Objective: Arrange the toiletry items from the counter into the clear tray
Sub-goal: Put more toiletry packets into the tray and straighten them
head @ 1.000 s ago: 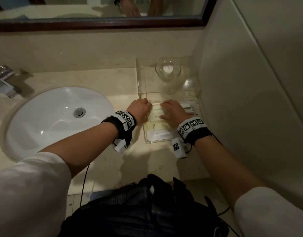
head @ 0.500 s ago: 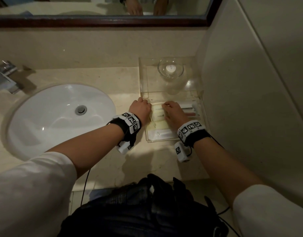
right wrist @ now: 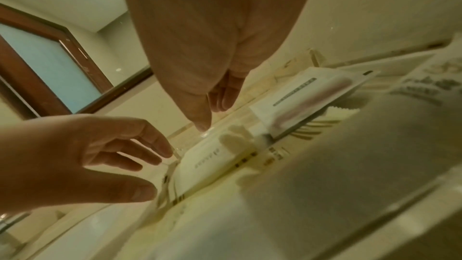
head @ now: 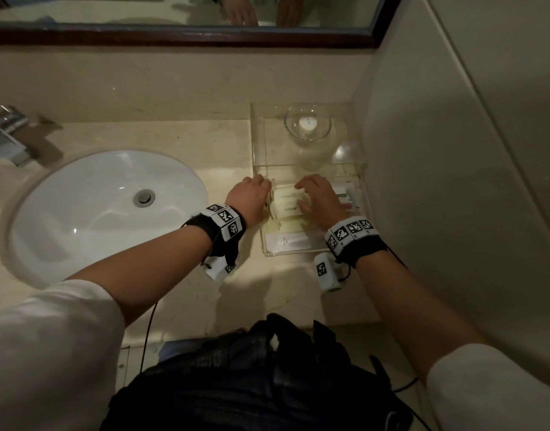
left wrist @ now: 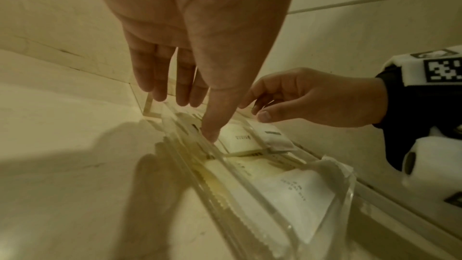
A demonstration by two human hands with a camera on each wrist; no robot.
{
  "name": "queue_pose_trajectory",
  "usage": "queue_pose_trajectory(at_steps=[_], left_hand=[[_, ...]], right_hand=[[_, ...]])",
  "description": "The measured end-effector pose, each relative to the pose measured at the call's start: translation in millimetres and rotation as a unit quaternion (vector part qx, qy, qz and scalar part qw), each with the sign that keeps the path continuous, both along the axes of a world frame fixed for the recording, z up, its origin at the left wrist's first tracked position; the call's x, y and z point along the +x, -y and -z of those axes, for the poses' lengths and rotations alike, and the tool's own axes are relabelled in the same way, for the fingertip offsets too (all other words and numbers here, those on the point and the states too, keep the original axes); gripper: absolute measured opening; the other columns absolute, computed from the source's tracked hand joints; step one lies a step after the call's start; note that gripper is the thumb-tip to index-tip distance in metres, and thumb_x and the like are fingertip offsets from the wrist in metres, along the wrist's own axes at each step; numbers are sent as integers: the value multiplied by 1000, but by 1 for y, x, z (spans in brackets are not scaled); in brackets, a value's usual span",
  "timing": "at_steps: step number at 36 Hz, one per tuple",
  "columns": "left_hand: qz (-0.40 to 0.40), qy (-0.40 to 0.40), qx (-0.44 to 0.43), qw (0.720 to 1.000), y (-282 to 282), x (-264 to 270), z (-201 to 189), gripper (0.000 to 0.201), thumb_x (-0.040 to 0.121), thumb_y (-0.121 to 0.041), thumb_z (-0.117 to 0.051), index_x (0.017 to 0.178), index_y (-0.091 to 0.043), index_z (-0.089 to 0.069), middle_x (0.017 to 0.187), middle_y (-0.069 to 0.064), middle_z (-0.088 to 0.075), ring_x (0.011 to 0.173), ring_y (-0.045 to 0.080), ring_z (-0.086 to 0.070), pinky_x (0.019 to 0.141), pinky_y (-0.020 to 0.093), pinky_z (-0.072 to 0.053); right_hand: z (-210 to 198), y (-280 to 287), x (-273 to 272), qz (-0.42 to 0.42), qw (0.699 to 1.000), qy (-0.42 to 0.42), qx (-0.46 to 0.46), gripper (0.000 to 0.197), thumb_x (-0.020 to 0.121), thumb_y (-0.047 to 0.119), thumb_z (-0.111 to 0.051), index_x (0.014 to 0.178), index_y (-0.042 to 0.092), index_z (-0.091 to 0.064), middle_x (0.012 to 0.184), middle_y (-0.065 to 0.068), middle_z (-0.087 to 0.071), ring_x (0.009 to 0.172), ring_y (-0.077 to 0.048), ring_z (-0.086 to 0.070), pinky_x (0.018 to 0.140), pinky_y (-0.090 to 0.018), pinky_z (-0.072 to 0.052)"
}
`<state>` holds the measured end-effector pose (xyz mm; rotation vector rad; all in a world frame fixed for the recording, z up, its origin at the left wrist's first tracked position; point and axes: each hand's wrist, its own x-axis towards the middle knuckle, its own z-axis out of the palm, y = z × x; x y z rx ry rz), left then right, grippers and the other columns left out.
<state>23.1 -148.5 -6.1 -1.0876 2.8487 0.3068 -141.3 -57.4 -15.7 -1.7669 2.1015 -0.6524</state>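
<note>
Already inside the clear tray [head: 362, 194], the toiletry packets [head: 286, 202] lie stacked; the left hand [head: 247, 197] and right hand [head: 321, 199] rest relaxed, fingers extended, gripping nothing. Judging by the overlap, a careless nudge could slide packets over the rim.

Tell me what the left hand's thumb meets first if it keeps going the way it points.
Probably the cream sachet in the clear tray; the left hand has its thumb tip beside it, though contact is unclear.

The beige counter [head: 180, 141] carries a clear tray [head: 258, 144]. A white sink [head: 90, 209] sits left of it.
</note>
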Motion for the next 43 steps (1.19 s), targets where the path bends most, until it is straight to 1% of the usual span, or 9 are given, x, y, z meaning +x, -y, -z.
queue_pose_trajectory(at_steps=[8, 12, 15, 20, 24, 28, 34, 38, 43], left_hand=[[-70, -143, 74, 984, 9, 17, -6, 27, 84, -17, -60, 111, -11, -60, 117, 10, -52, 108, 27, -53, 90, 35, -45], [-141, -209, 143, 957, 17, 32, -13, 19, 85, -11, -61, 103, -10, -65, 112, 11, -57, 97, 23, -60, 82, 26, -44], [-193, -235, 199, 931, 25, 51, -19, 16, 85, -12, -62, 100, -11, -66, 112, 6, -63, 93, 20, -63, 81, 23, -45], [-260, -273, 260, 889, 39, 99, -23, 13, 84, -14, -62, 96, -16, -67, 107, 2, -69, 96, 16, -63, 89, 30, -49], [-328, -316, 279, 845, 53, 159, -24, 17, 83, -12, -61, 98, -18, -59, 105, 8, -67, 94, 24, -63, 89, 38, -50], [-383, -332, 273, 817, 70, 231, -20, 22, 84, -17, -59, 106, -17, -58, 104, 7, -67, 97, 24, -64, 90, 38, -50], [-435, -338, 244, 798, 91, 341, -18, 20, 84, -16, -62, 103, -14, -60, 95, 3, -66, 96, 27, -66, 89, 40, -51], [-467, -348, 223, 781, 104, 417, -17, 23, 84, -16, -64, 106, -12, -60, 104, 11, -68, 89, 24, -62, 88, 37, -49], [-523, -333, 193, 761, 120, 509, -13, 26, 86, -18, -60, 111, -10, -59, 111, 10, -66, 102, 30, -62, 90, 36, -48]], right_hand=[[-22, 13, 16, -11, 999, 11, -36, 25, 86, -7, -49, 104, 4, -64, 106, -12, -61, 103, -26, -53, 90, -25, -37], [-32, 27, 38, 6, 998, 48, -51, 28, 86, -8, -44, 99, 6, -66, 100, -11, -63, 95, -24, -57, 87, -34, -45], [-38, 38, 59, 11, 997, 59, -56, 29, 87, -8, -42, 96, 5, -67, 99, -12, -63, 95, -24, -56, 85, -28, -42], [-42, 59, 97, -42, 998, 0, -46, 24, 86, -4, -49, 96, 8, -68, 101, -10, -62, 100, -25, -54, 82, -31, -44], [-43, 80, 147, -91, 995, -10, -36, 22, 87, -3, -50, 96, 7, -67, 101, -11, -61, 98, -26, -53, 82, -30, -43], [-41, 107, 209, -137, 990, -9, -19, 20, 89, 1, -50, 97, 9, -67, 101, -10, -61, 98, -25, -53, 81, -30, -43], [-40, 145, 318, -219, 976, -11, 3, 18, 88, 3, -52, 94, 9, -68, 98, -11, -62, 95, -28, -54, 77, -33, -43], [-39, 175, 393, -265, 964, -16, 27, 19, 88, 5, -52, 96, 13, -68, 99, -7, -61, 97, -26, -54, 81, -39, -47], [-34, 211, 480, -295, 954, -12, 56, 19, 90, 8, -51, 99, 13, -67, 103, -8, -61, 101, -25, -54, 87, -36, -46]])
